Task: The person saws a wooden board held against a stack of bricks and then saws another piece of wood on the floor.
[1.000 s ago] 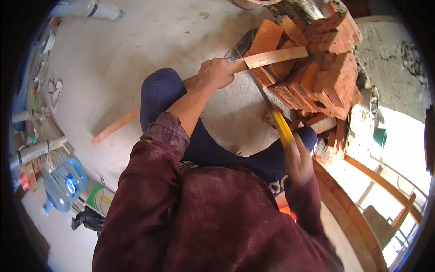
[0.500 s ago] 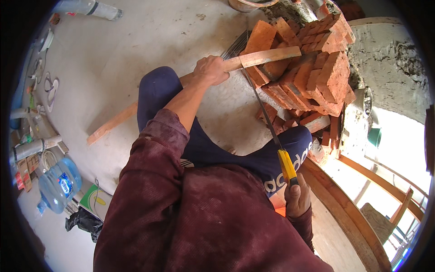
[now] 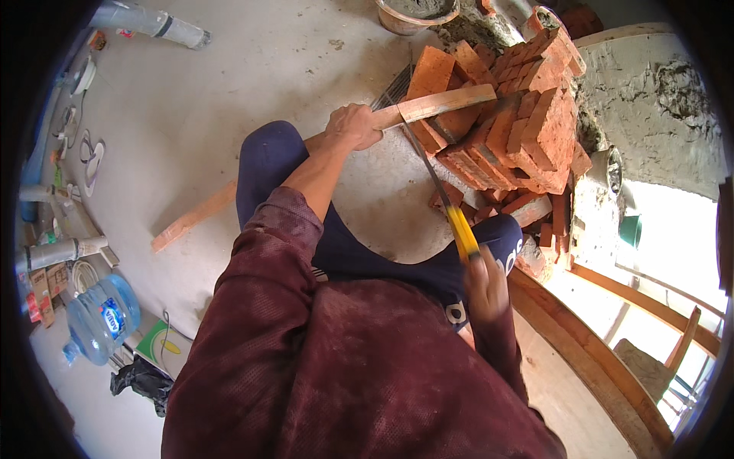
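A long wooden board [image 3: 451, 101] runs from the brick stack, across my bent left knee, down to the floor at the left. My left hand [image 3: 353, 127] is closed around it near its middle. My right hand [image 3: 486, 284], slightly blurred, grips the yellow and black handle of a handsaw [image 3: 462, 231]. The saw's dark, narrow blade crosses the board's edge just right of my left hand, where a thin cut line shows. The board's far end rests on or just over the red bricks [image 3: 527, 130].
A bucket of grey mortar [image 3: 417, 17] stands behind the bricks. Along the left lie flip-flops [image 3: 92, 162], a grey pipe [image 3: 153, 23], a large blue water bottle [image 3: 103, 317] and a black plastic bag [image 3: 144, 381]. A curved wooden plank [image 3: 589, 359] lies at the right.
My right hand has pushed the saw forward and up, so its handle is closer to the board and more blade extends past it. My left hand keeps its hold on the board.
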`<state>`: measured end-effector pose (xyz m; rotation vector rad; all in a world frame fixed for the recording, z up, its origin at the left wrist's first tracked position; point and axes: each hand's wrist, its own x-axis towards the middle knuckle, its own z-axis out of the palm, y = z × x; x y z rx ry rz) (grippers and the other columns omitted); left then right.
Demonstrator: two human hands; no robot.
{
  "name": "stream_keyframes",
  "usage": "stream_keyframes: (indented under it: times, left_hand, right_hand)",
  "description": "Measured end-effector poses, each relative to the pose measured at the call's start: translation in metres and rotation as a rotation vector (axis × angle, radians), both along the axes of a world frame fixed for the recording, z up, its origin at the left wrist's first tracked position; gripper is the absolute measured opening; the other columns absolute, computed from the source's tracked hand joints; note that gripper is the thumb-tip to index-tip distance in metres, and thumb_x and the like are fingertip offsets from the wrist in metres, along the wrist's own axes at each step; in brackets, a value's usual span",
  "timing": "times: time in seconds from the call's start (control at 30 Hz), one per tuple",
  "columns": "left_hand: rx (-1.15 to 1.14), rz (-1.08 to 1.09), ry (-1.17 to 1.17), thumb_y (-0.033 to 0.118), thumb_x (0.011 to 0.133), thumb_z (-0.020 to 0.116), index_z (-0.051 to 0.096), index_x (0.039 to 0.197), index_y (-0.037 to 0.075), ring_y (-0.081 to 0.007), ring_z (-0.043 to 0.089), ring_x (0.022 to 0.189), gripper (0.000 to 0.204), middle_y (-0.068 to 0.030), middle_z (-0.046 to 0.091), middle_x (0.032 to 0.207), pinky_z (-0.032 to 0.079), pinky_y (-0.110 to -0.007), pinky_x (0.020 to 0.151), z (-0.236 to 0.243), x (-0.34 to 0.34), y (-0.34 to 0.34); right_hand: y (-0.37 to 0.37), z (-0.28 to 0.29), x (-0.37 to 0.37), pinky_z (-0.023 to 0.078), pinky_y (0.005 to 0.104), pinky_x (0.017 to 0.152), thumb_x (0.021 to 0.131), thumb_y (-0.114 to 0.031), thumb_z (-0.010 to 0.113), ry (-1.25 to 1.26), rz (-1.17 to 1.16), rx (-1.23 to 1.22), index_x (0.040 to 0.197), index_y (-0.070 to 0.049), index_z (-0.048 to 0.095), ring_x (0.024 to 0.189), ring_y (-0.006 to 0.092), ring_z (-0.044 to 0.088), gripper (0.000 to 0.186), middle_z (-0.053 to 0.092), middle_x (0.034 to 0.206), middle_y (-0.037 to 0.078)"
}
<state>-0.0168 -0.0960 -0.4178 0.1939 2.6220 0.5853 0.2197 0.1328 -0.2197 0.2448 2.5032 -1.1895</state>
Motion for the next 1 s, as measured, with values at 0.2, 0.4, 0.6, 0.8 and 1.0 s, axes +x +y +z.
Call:
stream_keyframes:
  times: [0.2,0.4,0.6,0.8,1.0]
  left_hand:
    - [0.003,-0.029,0.046,0.028,0.072,0.068,0.069,0.099,0.001,-0.0361,0.066,0.097,0.038,-0.0217,0.068,0.101,0.052,-0.042,0.086,-0.008,-0.007,-0.004]
    - [0.027,0.025,0.118,0.027,0.072,0.067,0.07,0.096,0.0,-0.0374,0.066,0.097,0.036,-0.0246,0.068,0.101,0.053,-0.042,0.086,0.029,-0.026,0.001]
    - [0.06,-0.016,0.036,0.027,0.074,0.066,0.07,0.099,0.0,-0.0359,0.065,0.102,0.037,-0.0237,0.067,0.105,0.052,-0.042,0.087,0.034,-0.039,0.037]
    - [0.07,0.014,0.001,0.039,0.071,0.077,0.07,0.103,0.003,-0.0342,0.065,0.102,0.049,-0.02,0.069,0.105,0.051,-0.041,0.087,0.006,-0.045,0.037]
    - [0.09,0.107,0.036,0.039,0.071,0.078,0.069,0.108,0.005,-0.0323,0.064,0.105,0.051,-0.018,0.068,0.108,0.05,-0.04,0.089,0.013,-0.04,0.031]
  right_hand:
    - [-0.005,-0.084,-0.044,0.046,0.0447,0.067,0.1,-0.025,0.043,0.14,-0.081,0.032,0.111,0.001,0.057,0.077,0.0427,0.061,0.032,0.061,0.079,0.026]
    - [-0.017,-0.145,-0.137,0.047,0.0451,0.068,0.101,-0.038,0.044,0.44,0.067,-0.027,0.104,-0.001,0.057,0.079,0.0449,0.061,0.039,0.059,0.076,0.025]
    - [0.02,-0.127,-0.158,0.048,0.0429,0.069,0.101,-0.046,0.04,0.314,0.041,-0.011,0.11,0.0,0.059,0.074,0.0353,0.064,0.05,0.06,0.073,0.02]
    - [0.017,-0.151,-0.157,0.048,0.0474,0.072,0.102,-0.043,0.038,0.397,0.028,0.045,0.109,0.0,0.059,0.085,0.0438,0.064,0.049,0.062,0.083,0.027]
    - [0.007,-0.146,-0.168,0.047,0.0479,0.078,0.101,-0.041,0.044,0.377,0.012,0.008,0.107,-0.001,0.061,0.093,0.0452,0.061,0.044,0.063,0.095,0.028]
